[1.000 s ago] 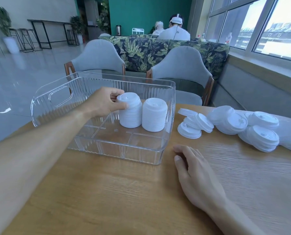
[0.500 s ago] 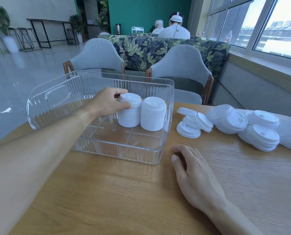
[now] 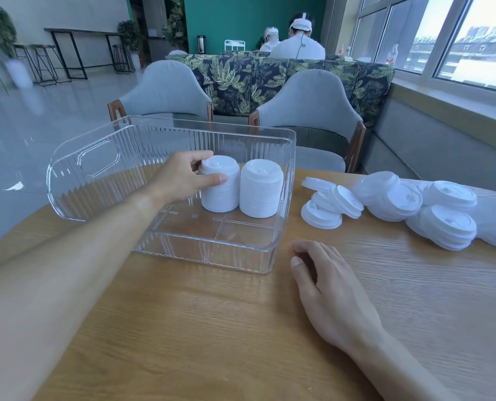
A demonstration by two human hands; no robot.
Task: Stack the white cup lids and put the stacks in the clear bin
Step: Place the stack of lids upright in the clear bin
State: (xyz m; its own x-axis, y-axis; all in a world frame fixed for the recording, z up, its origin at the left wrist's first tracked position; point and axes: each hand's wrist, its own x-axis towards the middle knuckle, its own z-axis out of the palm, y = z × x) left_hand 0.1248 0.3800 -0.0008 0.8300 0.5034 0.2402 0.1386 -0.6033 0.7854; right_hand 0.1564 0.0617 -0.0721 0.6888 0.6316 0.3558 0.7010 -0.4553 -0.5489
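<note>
A clear ribbed bin point(image 3: 212, 257) sits on the wooden table. Two upright stacks of white cup lids stand side by side at its back right. My left hand point(image 3: 183, 178) reaches into the bin and grips the left stack point(image 3: 222, 192) near its top, thumb in front and fingers behind. The right stack point(image 3: 260, 189) stands untouched beside it, against the bin's right wall. My right hand point(image 3: 327, 282) rests flat on the table just right of the bin's front corner, fingers apart, holding nothing. Loose lids point(image 3: 330, 206) and short lid piles point(image 3: 443, 224) lie to the right.
The round wooden table point(image 3: 212, 328) ends close to the bin's left and far sides. Two grey chairs point(image 3: 307, 111) stand behind it, with a leaf-patterned sofa back and seated people beyond. A window ledge runs along the right.
The left hand stays on the left stack and has shifted its grip slightly, with the stack sitting a little closer to the right stack. The right hand has not moved.
</note>
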